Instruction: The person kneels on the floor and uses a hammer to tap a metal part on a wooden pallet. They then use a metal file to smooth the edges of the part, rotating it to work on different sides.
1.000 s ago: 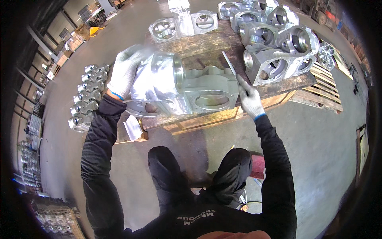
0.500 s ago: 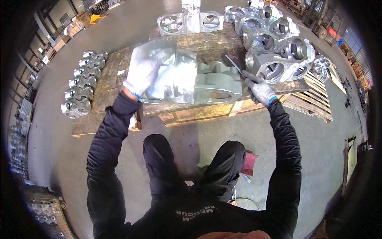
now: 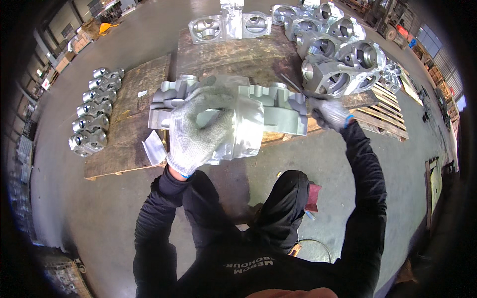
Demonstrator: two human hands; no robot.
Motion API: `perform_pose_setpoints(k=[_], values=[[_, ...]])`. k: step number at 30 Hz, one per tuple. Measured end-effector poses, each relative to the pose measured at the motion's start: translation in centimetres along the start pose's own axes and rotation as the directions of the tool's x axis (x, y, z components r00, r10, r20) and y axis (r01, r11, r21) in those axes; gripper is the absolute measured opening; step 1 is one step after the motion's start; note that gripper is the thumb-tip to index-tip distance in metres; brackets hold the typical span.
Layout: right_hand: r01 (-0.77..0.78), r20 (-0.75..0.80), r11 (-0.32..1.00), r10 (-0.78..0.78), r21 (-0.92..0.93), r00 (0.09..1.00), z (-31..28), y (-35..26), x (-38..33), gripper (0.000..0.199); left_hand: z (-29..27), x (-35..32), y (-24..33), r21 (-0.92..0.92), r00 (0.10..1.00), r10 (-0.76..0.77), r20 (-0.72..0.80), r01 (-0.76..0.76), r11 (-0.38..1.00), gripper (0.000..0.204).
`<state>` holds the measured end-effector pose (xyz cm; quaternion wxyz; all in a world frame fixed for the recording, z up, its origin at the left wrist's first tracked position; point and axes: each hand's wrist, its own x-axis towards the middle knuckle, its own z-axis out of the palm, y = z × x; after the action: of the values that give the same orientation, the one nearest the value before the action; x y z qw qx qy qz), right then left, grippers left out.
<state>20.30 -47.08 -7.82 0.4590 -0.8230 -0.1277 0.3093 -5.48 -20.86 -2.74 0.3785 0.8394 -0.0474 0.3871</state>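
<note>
Wearing white-lettered top (image 3: 258, 270), touching casting (image 3: 249, 128)

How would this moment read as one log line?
Left hand: on metal casting | Right hand: holding thin tool | Place: wooden bench front | Nearby: more castings, right

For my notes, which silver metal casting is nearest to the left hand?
The large winged casting in the picture's middle, the only one with the left hand over it.

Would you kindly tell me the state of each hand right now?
Left hand: curved over the silver metal casting; whether it grips cannot be told.
Right hand: closed around a thin, elongated tool.
</note>
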Motion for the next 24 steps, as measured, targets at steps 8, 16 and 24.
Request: perform_pose_setpoints(k=[8, 16, 24], values=[[0.125, -0.029, 0.885, -0.154, -0.449, 0.988, 1.8, -1.9, -2.7, 0.046, 0.5, -0.8, 0.4, 0.022, 0.997, 0.042, -0.06, -0.041, 0.999, 0.02], [0.118, -0.046, 0.735, -0.199, -0.667, 0.979, 2.1, -1.6, -2.5, 0.045, 0.7, -1.1, 0.5, -0.033, 0.995, -0.041, -0.095, 0.038, 0.999, 0.018], [0.203, 0.01, 0.671, -0.28, -0.713, 0.96, 3.6, -3.4, -2.3, 0.04, 0.7, -1.1, 0.0, -0.022, 0.995, -0.014, -0.102, 0.012, 1.0, 0.02]])
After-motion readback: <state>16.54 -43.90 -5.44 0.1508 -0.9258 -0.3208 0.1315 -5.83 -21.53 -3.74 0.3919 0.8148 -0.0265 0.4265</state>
